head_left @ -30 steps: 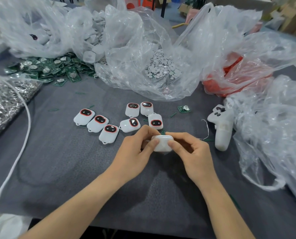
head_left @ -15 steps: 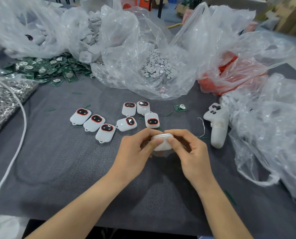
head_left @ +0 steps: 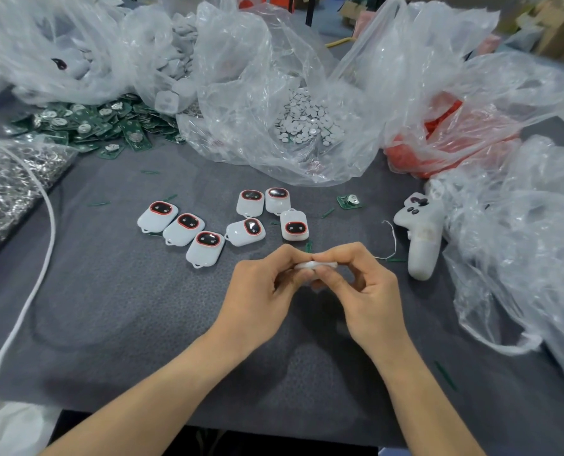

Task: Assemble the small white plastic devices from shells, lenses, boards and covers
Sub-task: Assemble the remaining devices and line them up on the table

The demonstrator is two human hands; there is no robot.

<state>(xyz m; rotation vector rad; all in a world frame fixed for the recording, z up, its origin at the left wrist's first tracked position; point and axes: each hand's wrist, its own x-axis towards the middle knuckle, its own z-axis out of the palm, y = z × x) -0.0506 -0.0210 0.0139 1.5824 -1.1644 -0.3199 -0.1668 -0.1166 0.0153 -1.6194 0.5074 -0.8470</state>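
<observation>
both hands are pinching the one white device [head_left: 313, 265]: the left hand [head_left: 260, 291] is curling thumb and fingers round its left end and the right hand [head_left: 366, 291] is doing the same on the right end, so both are gripping it just over the grey mat [head_left: 109, 307]. a second ago its broad face was tilting up at the camera, now it's sitting edge-on and getting squeezed, so i'm guessing the cover is being snapped shut and this one's nearly done. seven finished units [head_left: 252, 229] are lying just beyond the device, a loose green board [head_left: 349, 201] beyond and right of it, the board pile [head_left: 93, 123] far beyond and left of it.
</observation>
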